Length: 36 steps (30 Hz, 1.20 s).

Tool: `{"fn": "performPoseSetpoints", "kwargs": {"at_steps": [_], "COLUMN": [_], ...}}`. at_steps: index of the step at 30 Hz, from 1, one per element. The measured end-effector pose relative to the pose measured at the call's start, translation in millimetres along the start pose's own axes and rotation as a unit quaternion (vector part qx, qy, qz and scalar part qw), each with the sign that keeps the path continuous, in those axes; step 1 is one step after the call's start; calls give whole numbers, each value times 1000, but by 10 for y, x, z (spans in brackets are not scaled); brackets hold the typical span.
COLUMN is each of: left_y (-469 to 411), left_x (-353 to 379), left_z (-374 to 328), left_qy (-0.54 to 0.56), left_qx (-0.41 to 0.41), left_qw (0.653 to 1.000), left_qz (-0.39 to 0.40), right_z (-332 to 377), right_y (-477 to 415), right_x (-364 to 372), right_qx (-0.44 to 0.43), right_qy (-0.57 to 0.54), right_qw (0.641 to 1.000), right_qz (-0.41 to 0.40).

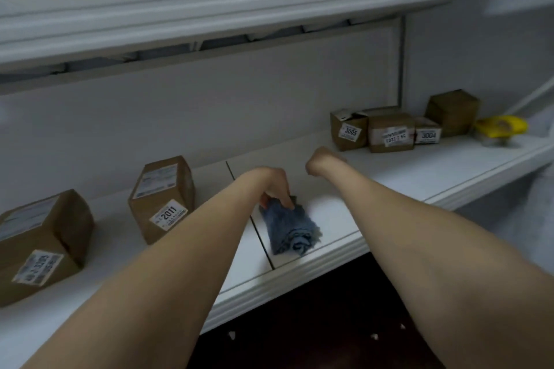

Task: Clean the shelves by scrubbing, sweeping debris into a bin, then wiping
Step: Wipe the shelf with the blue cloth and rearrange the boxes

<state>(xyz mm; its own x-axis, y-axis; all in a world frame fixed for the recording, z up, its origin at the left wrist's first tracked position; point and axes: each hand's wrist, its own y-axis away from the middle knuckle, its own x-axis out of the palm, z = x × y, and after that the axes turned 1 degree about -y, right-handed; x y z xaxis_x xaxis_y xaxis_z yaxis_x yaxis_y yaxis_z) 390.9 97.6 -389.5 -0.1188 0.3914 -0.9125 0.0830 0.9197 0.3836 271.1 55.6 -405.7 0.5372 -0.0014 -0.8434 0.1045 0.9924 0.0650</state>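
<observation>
Long white shelf (389, 177) showing a smooth painted finish, bunched blue cloth (289, 228) looking soft and fuzzy, brown cardboard boxes (453, 112) showing matt faces, white paper labels (168, 214) lying smooth, yellow wrapper (503, 126) gleaming like plastic.

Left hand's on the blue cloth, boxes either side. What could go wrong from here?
1. The rolled blue cloth lies near the white shelf's front edge; the left hand gripping it could drag it off.
2. A leftward wipe may shove the brown cardboard box labelled 2011.
3. The right hand sits close to the brown cardboard box labelled 3005 and might knock it.
</observation>
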Motion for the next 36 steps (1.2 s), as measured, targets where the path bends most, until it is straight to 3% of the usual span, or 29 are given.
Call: {"fn": "performPoseSetpoints", "kwargs": {"at_steps": [5,13,19,24,28,32,34,36], "left_y": [-152,-651,-787,-853,-855,-806,-821,-876], "left_x": [26,44,8,-20,-32,-36,-84,-205], "left_z": [-133,-467,-491,-599,-637,-770,-850,-936], "left_qy": [-21,-9,18,5,54,155,194,255], "left_qx": [101,177,178,172,165,164,156,146], "left_qw": [993,976,982,985,985,974,968,956], "left_qz": [-50,-129,-67,-27,-2,24,29,-19], "right_z": [-129,-363,-315,-478,-489,-522,-547,-567], "right_y": [-114,-258,-270,-249,-245,-349,-451,-577], "right_x": [34,-25,-50,-68,-257,-523,-623,-715], "right_qx": [-6,12,41,57,51,23,4,-12], "right_qy": [67,168,191,21,31,81,27,-31], "right_qw": [997,983,976,997,994,996,998,995], "right_qz": [23,69,97,43,88,-15,-61,-91]}}
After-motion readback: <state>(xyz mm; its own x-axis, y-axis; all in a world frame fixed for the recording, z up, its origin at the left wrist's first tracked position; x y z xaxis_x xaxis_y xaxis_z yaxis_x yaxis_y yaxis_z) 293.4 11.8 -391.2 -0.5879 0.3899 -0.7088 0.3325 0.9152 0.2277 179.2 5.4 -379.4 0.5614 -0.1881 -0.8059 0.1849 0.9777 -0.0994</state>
